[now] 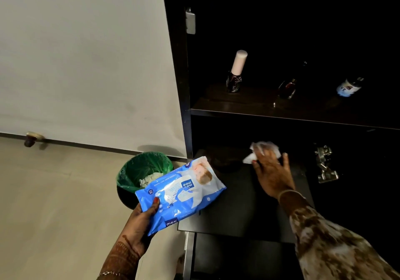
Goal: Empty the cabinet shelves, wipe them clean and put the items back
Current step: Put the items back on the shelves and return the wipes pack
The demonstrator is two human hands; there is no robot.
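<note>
Door stop [32,139] at 9 o'clock, at foot of a pale panel [86,52]. Bin [128,170] w/ green liner at 8 o'clock on floor, crumpled white tissue inside, just beside cabinet [184,85] side wall.

L hand [140,221] at 7 o'clock grips blue wipes pack [181,191]. Thumb w/ red nail on top, fingers curled under. Pack points toward 1 o'clock, covering part of bin, far end over lower shelf [233,204].

Upper shelf [281,112], 1 to 3 o'clock, three btls well apart:
- nail polish btl [234,74] w/ pink cap, standing
- small dark btl [287,88] mid-shelf
- labelled btl [349,87], white-blue label, far right

R hand [272,171] at 4 o'clock, inside lower compartment. Fingers spread, mostly straight, pressing white wipe [263,148] onto lower shelf toward the back; wipe bunched under fingertips. Gold bangle [290,193] at wrist, patterned sleeve [335,247] toward 5 o'clock.

Metal hinge [324,165] betw 3 and 4 o'clock, right of R hand, not touching it.
</note>
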